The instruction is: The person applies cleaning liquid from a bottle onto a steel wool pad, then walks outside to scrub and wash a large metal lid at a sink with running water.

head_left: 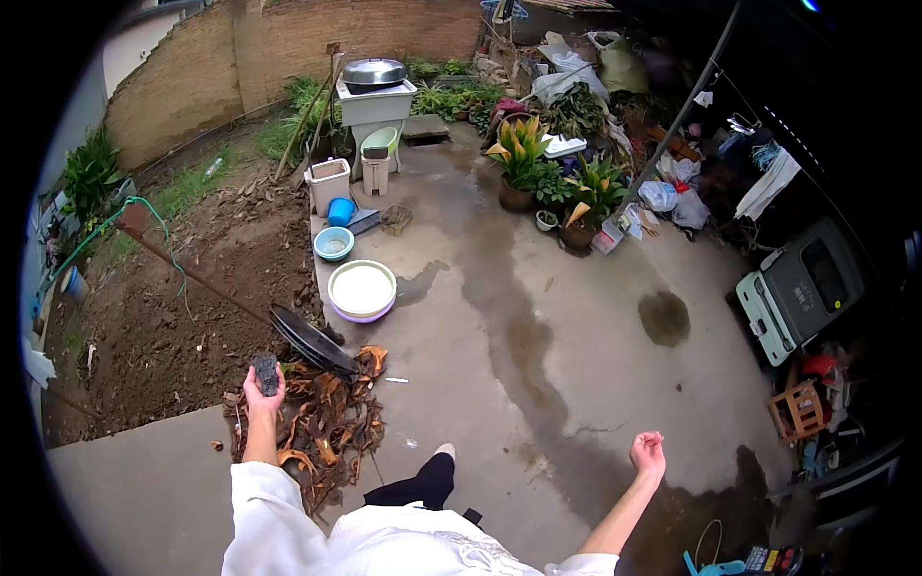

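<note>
My left hand (pixel 262 392) holds a dark grey, rough-looking lump (pixel 266 372), with the fingers closed around its lower part; its exact kind cannot be made out. Below and to the right of that hand lies a pile of dry brown peels or leaves (pixel 331 422) on the concrete. A black round lid-like disc (pixel 312 346) leans at the soil's edge, just beyond the hand. Off to the right, my right hand (pixel 648 451) hangs over the concrete with its fingers curled in, and nothing shows in it.
A white-filled basin (pixel 362 291), a light-blue basin (pixel 334 244) and a blue bucket (pixel 340 211) line the soil bed (pixel 211 326). Potted plants (pixel 519 158) stand ahead. On the right are a parked vehicle (pixel 802 288) and a wooden stool (pixel 797 411). A long-handled tool (pixel 197 274) slants over the soil.
</note>
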{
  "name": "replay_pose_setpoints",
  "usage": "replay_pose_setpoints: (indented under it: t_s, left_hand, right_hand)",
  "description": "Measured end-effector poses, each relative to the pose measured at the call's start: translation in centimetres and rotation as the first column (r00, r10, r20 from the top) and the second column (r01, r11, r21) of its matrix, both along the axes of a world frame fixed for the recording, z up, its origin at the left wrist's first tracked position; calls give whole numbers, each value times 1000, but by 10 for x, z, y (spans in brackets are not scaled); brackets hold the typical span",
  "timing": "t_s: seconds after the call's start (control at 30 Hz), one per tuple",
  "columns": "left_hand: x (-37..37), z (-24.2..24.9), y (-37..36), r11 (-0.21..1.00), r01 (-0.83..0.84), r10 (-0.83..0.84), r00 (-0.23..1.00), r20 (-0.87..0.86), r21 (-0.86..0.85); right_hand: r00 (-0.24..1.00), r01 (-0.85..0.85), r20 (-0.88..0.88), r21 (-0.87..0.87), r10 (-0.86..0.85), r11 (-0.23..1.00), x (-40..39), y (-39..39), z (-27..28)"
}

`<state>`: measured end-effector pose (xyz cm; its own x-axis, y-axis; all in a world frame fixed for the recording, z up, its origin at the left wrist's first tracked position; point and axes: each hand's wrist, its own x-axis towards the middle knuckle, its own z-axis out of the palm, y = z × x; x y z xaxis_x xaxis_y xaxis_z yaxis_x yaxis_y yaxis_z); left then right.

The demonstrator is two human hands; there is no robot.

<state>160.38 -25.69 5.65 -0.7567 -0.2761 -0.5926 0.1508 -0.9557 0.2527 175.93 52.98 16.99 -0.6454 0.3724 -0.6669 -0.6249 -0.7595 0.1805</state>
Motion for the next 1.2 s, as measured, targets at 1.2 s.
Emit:
replay_pose_setpoints:
  t_s: [1.2]
  left_hand:
    - [-1097,0,139,976,-214,219,962,-161,49]
  right_hand:
    - [847,-435,287,-106,446,894,-1319,137,-84]
